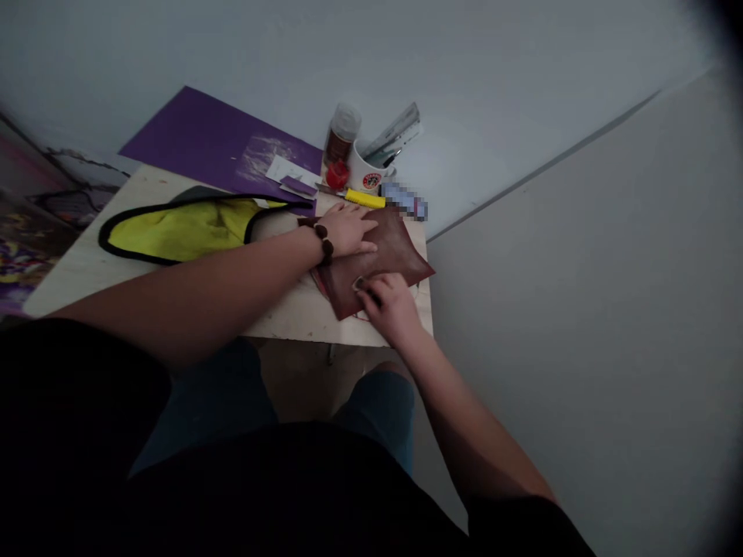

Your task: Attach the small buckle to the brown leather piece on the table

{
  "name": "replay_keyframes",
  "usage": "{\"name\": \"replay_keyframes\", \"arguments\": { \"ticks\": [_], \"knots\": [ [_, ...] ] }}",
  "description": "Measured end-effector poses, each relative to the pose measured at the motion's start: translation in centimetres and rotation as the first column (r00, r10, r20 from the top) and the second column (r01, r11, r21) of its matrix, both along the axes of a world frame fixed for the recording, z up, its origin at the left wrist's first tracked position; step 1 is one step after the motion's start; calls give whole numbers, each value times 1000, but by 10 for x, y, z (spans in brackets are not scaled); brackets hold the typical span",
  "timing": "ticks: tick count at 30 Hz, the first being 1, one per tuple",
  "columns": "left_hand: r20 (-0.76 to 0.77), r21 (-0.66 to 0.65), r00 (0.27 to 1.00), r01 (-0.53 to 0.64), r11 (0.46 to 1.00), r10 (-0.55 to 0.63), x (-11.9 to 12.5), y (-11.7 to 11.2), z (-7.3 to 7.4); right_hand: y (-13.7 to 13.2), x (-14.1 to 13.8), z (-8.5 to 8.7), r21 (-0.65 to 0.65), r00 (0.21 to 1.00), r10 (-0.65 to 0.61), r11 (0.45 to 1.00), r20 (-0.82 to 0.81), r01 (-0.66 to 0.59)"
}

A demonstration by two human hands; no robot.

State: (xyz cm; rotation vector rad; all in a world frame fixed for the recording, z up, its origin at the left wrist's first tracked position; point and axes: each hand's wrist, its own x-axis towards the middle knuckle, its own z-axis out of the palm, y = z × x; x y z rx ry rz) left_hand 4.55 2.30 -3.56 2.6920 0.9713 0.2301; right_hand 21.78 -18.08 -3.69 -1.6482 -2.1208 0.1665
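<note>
A brown piece of leather (400,251) lies at the right end of a small pale wooden table (290,309). My left hand (348,230) rests flat on its upper left part, fingers stretched out, a dark bead bracelet on the wrist. My right hand (390,303) is at the leather's near edge with its fingers curled round a small dark object that I cannot make out, its tip touching the leather.
A yellow cloth with black trim (186,226) lies at the left. A purple sheet (220,143) leans behind. At the back stand a white mug with rulers (367,172), a bottle (341,135), a red cap (337,175) and a yellow knife (365,199). Grey wall and floor surround.
</note>
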Motion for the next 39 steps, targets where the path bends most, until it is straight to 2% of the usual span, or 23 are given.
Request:
{"name": "replay_keyframes", "arguments": {
  "ticks": [3, 4, 5, 8, 10, 12, 14, 15, 16, 19, 20, 21, 25, 26, 29, 30, 31, 34, 35, 36, 39],
  "knots": [
    [0, -13, 1000, 2, 1000, -2, 1, 1, -1, 5, 12, 4, 39, 970, -241, 970, -14, 241],
    [-3, -14, 1000, 1, 1000, -1, 1, 1, -2, 5, 14, 4, 45, 959, -284, 957, -19, 285],
    [-7, -11, 1000, 0, 1000, 0, 1, 2, -2, 5, 12, 3, 46, 959, -282, 958, -23, 282],
    [-9, 8, 1000, -5, 1000, 5, 1, 2, -2, -2, 1, -2, 27, 998, -52, 998, -33, 53],
    [-1, 14, 1000, -7, 1000, 7, 1, 1, -2, -3, 3, -4, 21, 1000, 22, 1000, -22, -21],
    [5, 2, 1000, -9, 1000, 9, 1, 1, -1, 1, 16, -4, 49, 996, -92, 995, -15, 92],
    [-1, -14, 1000, -10, 1000, 10, 1, 0, -1, 5, 27, -3, 63, 967, -254, 965, -10, 254],
    [-7, -19, 1000, -10, 1000, 10, 0, 0, 0, 5, 28, -3, 61, 961, -277, 959, -12, 278],
    [-11, -20, 1000, -10, 1000, 9, 0, 0, 0, 4, 25, -4, 54, 965, -261, 964, -14, 261],
    [-7, -10, 1000, 0, 1000, 0, 0, 1, 1, -2, 10, -6, 11, 1000, -11, 1000, -27, 11],
    [-6, -6, 1000, 1, 1000, -1, 0, 1, 1, -3, 8, -6, 8, 999, 28, 1000, -27, -27],
    [-7, -1, 1000, 1, 1000, -1, 0, 1, 1, -3, 9, -6, 23, 999, 22, 1000, -27, -22],
    [-21, 10, 1000, -6, 1000, 6, 1, 0, 1, 4, 22, -3, 71, 964, -266, 962, -3, 266],
    [-20, 7, 1000, -8, 1000, 8, 1, 0, 1, 5, 21, -3, 68, 967, -253, 965, 0, 252],
    [-19, 8, 1000, -9, 1000, 9, 1, 0, 2, 3, 13, -6, 45, 1000, 11, 999, -17, -10],
    [-21, 15, 1000, -8, 1000, 8, 1, 0, 1, 3, 14, -7, 39, 999, 50, 998, -13, -49],
    [-24, 23, 1000, -8, 1000, 8, 1, 0, 1, 3, 16, -7, 47, 999, 32, 998, -11, -31],
    [-28, 28, 1000, -9, 1000, 10, 1, 1, 0, 7, 28, -6, 79, 976, -219, 973, 0, 219],
    [-27, 21, 1000, -8, 1000, 8, 0, 1, -1, 7, 28, -6, 81, 963, -269, 960, 2, 268],
    [-25, 16, 1000, -5, 1000, 6, 0, 1, -2, 6, 25, -6, 86, 963, -269, 960, -1, 268],
    [-20, 19, 1000, 2, 1000, -2, 0, 2, -2, -2, 7, -6, 65, 999, -20, 998, -42, 22]
  ]
}}
